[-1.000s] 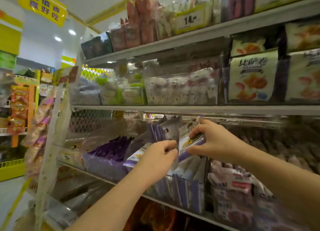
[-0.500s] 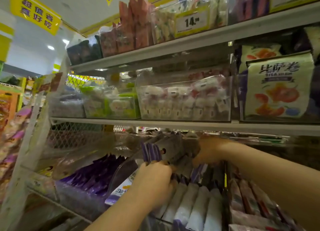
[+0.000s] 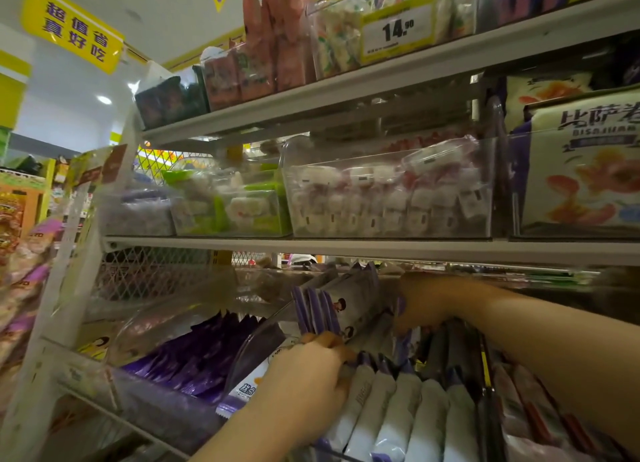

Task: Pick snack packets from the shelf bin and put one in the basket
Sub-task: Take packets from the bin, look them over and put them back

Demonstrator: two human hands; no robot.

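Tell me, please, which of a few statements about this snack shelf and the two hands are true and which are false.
1. The left hand and the right hand both reach among the white-and-purple packets. True.
2. The price tag on the top shelf reads 25.90. False: it reads 14.90.
3. A basket sits below the hands. False: no basket is in view.
4. The left hand's fingers curl at the foot of the raised packets. True.
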